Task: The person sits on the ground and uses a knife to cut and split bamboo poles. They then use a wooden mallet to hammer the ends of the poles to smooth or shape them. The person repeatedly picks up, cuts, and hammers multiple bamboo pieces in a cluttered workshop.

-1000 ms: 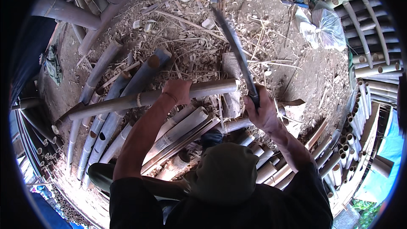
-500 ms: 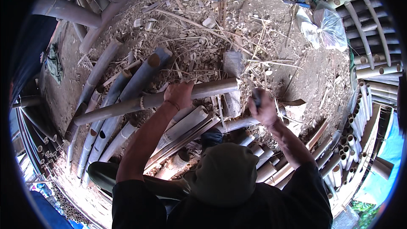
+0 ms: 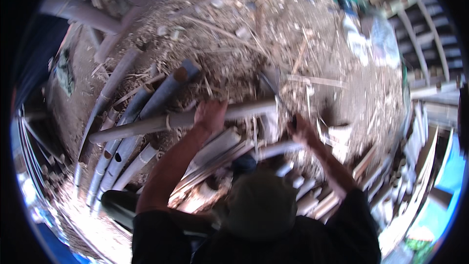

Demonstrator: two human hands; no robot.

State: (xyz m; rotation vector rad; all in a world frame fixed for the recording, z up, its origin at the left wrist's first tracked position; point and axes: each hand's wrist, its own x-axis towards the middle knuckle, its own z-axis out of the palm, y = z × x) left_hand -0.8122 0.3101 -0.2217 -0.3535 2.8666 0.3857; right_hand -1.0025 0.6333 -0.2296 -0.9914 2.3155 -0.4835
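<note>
A long bamboo pole [image 3: 146, 126] slants across the middle, its right end over a pale block [image 3: 270, 121]. My left hand [image 3: 211, 115] is wrapped over the top of the pole, between its middle and the right end. Just right of that end, my right hand [image 3: 304, 131] is closed round the handle of a long-bladed knife [image 3: 271, 85]. The blade points up and left, close to the pole's end; motion blurs it, and I cannot tell if they touch. Several bamboo poles [image 3: 163, 95] lie under and beside the held one.
Chips and shavings [image 3: 234, 24] litter the dirt ground ahead. Split bamboo pieces [image 3: 215, 154] lie by my legs. Tied clear plastic bags [image 3: 383, 41] sit at the far right. Stacked bamboo [image 3: 408, 176] lines the right side, and thick poles [image 3: 80, 12] lean at the upper left.
The knife's blade, hard to see before, now shows beside the pole's end. My right hand has shifted slightly down. The pole and my left hand have moved slightly right; the view is blurrier.
</note>
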